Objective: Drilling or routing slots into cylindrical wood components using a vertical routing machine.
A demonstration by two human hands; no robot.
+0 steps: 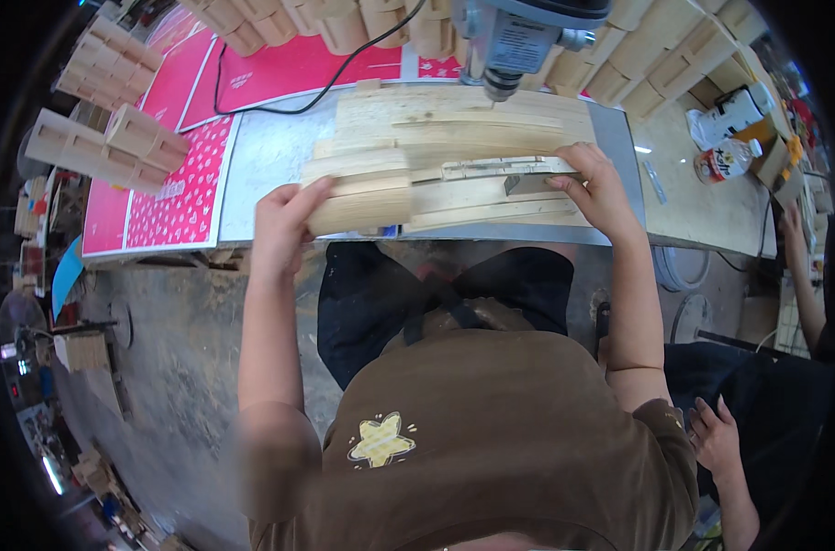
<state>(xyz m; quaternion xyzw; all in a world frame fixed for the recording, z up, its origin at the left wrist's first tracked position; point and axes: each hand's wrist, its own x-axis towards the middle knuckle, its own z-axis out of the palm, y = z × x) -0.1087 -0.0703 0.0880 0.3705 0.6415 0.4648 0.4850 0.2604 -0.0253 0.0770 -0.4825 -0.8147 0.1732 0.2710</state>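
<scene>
- Wooden block (362,204), one, smooth-faced, blurred: left of centre in the frame, at the near edge of the layered boards (491,138).
- Left hand (281,225): clamped on the block's left end, thumb on top.
- Right hand (603,188): right of centre, thumb and fingers at the right end of a worn strip (500,168), beside a small metal plate (530,186); whether clamped or merely resting, one cannot tell.
- Drill head (527,37): top of frame, its chuck (502,84) well apart from the block.
- Notched blocks (146,147): stacked, upper left.
- Step, as judged: handling the block at the boards.
- Next move, as judged: calls for a level, steady left-hand hold.
</scene>
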